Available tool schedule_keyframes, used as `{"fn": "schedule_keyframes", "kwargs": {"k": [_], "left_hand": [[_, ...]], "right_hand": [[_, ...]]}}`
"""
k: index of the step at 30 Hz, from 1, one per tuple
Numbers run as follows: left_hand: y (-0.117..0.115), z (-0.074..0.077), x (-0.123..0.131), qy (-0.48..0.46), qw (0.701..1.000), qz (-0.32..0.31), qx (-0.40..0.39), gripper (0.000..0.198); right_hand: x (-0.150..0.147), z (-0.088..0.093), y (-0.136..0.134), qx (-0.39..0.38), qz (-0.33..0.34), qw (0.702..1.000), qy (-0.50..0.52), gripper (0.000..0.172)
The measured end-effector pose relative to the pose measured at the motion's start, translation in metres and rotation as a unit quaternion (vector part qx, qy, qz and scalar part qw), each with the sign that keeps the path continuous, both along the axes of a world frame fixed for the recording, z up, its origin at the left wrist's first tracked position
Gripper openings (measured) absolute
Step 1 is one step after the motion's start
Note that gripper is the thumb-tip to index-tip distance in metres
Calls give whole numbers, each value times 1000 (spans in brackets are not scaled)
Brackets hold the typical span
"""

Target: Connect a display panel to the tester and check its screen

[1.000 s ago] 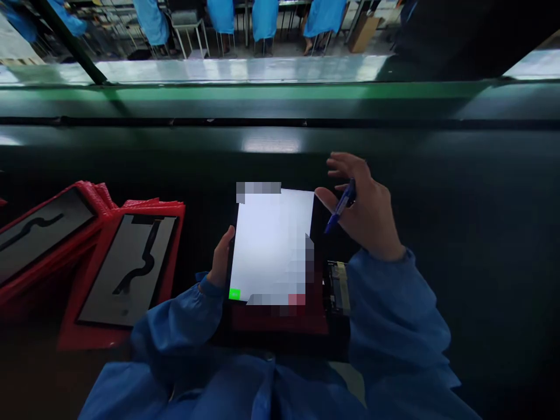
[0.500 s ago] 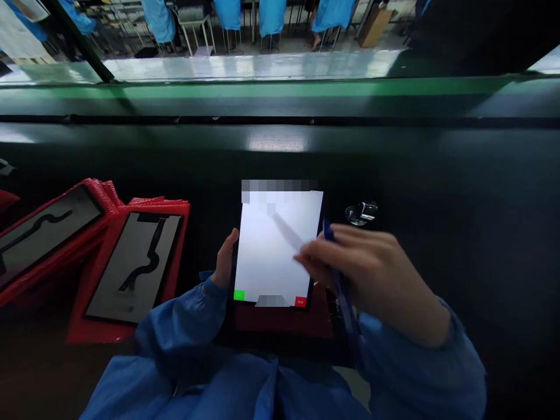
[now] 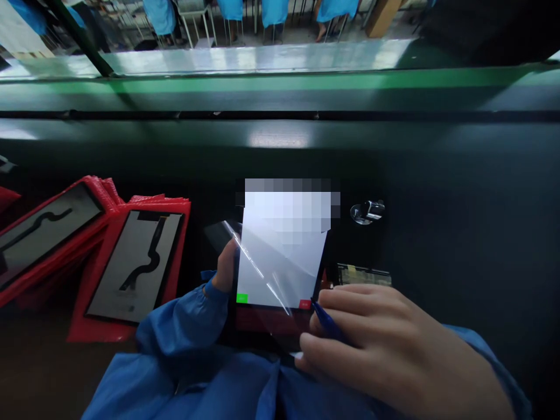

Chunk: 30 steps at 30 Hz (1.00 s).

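A lit display panel (image 3: 280,268) faces me, its screen white with a green patch and a red patch in the lower corners; its top is pixelated. My left hand (image 3: 225,267) grips its left edge. A clear protective film (image 3: 220,234) stretches slantwise across the screen, past its left side and down to my right hand (image 3: 385,344). The thumb and fingers of that hand pinch the film's lower corner, and a blue pen (image 3: 330,322) sticks out between the fingers. Beneath the panel lies a dark red sheet (image 3: 258,321).
To the left, several red foam sleeves (image 3: 184,233) lie in piles, with display panels (image 3: 135,265) bearing black flex cables on top. A crumpled clear piece (image 3: 367,212) is at the right, above a circuit part (image 3: 365,275). A ledge (image 3: 280,81) runs along the back.
My right hand has moved down and to the right, away from the screen's middle. The clear film now spans the screen at a slant. My left hand keeps its hold on the panel.
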<state>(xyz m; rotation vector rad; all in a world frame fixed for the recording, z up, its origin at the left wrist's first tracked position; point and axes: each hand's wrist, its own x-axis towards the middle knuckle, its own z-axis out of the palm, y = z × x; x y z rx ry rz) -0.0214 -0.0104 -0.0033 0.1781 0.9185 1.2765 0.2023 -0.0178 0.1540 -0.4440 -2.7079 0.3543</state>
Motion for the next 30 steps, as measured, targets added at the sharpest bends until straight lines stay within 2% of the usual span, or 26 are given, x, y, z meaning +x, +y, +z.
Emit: {"fn": "schedule_keyframes", "kwargs": {"k": [4, 6, 8, 10, 12, 14, 17, 19, 21, 23, 25, 27, 30], "left_hand": [[0, 3, -1, 4, 1000, -13, 0, 41], [1, 7, 0, 7, 999, -35, -12, 44], [2, 10, 2, 16, 998, -59, -24, 49], [2, 10, 5, 47, 995, -81, -16, 50], [1, 8, 9, 88, 990, -105, 11, 47], [0, 7, 11, 115, 982, -143, 37, 41], [-2, 7, 14, 90, 977, -190, 32, 34], [-2, 11, 13, 61, 982, -177, 12, 26], [0, 16, 11, 28, 987, -157, -17, 25], [3, 21, 8, -9, 986, -160, -44, 35], [7, 24, 5, -48, 984, -159, -61, 41], [11, 26, 2, -67, 986, -141, -55, 40], [14, 26, 1, -70, 990, -108, -57, 33]], "right_hand": [[2, 4, -4, -10, 17, 1000, -6, 34], [6, 4, -5, -11, -7, 1000, 16, 31], [9, 3, -2, 18, -84, 994, 67, 18], [9, 0, 6, 68, -187, 974, 108, 6], [3, -7, 21, 89, -261, 952, 136, 10], [-6, -16, 40, 47, -292, 940, 169, 20], [-13, -29, 69, -77, -293, 913, 273, 23], [-9, -35, 84, -154, -276, 886, 338, 19], [1, -39, 94, -220, -223, 889, 335, 12], [11, -43, 102, -241, -168, 920, 259, 52], [16, -48, 108, -218, -153, 947, 181, 91], [17, -55, 114, -199, -167, 955, 143, 103], [13, -67, 123, -241, -164, 940, 177, 98]]}}
